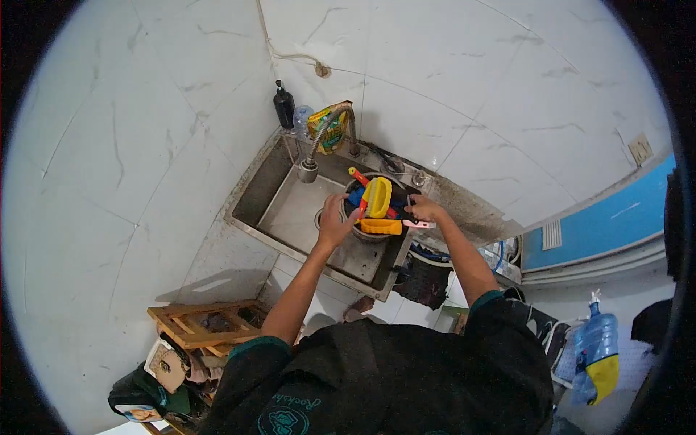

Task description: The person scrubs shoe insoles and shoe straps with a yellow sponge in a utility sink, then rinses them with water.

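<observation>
Steel sink (270,190), round basin (371,233), bright plastic toys (377,197), both hands (335,223) gripping

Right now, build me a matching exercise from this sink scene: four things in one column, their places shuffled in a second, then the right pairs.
Things:
1. left hand
2. right hand
3. black pump bottle
4. wooden rack

Places:
A. on the ledge in the wall corner behind the sink
B. on the floor, below the sink
C. on the near rim of the pot of plastic utensils
D. at the pot's far right side

Pairs: 1-C, 2-D, 3-A, 4-B
</observation>
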The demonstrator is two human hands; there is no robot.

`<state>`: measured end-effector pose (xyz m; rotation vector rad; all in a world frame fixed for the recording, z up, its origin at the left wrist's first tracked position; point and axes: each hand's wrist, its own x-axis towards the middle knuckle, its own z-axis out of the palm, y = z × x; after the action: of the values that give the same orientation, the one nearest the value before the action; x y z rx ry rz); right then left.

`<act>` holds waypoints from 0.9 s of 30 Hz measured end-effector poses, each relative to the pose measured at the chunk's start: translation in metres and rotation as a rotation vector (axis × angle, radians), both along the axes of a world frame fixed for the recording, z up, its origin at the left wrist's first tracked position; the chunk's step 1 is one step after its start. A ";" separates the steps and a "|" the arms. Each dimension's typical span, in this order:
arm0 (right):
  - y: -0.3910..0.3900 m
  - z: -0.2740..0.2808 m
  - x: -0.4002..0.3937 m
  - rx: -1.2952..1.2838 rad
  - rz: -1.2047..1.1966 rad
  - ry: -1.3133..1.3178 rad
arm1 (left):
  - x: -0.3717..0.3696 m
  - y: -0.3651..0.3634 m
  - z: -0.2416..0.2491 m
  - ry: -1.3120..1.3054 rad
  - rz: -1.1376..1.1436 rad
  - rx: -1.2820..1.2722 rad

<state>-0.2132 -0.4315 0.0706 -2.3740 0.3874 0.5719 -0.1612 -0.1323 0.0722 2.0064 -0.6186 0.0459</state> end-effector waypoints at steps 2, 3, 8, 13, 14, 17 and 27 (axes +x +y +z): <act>-0.005 -0.002 0.003 0.224 -0.092 0.100 | 0.013 -0.015 -0.007 -0.085 0.005 0.071; -0.007 -0.012 0.005 0.288 -0.134 0.090 | 0.018 -0.021 -0.004 -0.072 0.009 0.118; 0.002 0.020 0.005 0.506 -0.159 0.191 | 0.036 -0.035 -0.017 -0.006 -0.057 0.156; 0.003 -0.030 0.000 0.178 -0.111 -0.119 | 0.038 -0.035 -0.032 0.117 -0.088 -0.027; -0.004 -0.057 -0.004 0.104 -0.053 -0.225 | 0.041 -0.034 -0.030 0.121 -0.126 -0.064; 0.011 -0.047 -0.015 0.101 -0.172 -0.211 | 0.045 -0.032 -0.030 0.097 -0.159 -0.130; 0.109 0.039 0.028 0.317 -0.440 0.120 | 0.092 0.021 -0.002 0.493 -0.323 0.029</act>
<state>-0.1849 -0.3222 0.1099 -1.8790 0.7860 0.5219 -0.0695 -0.1117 0.0707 1.8249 -0.6108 -0.6348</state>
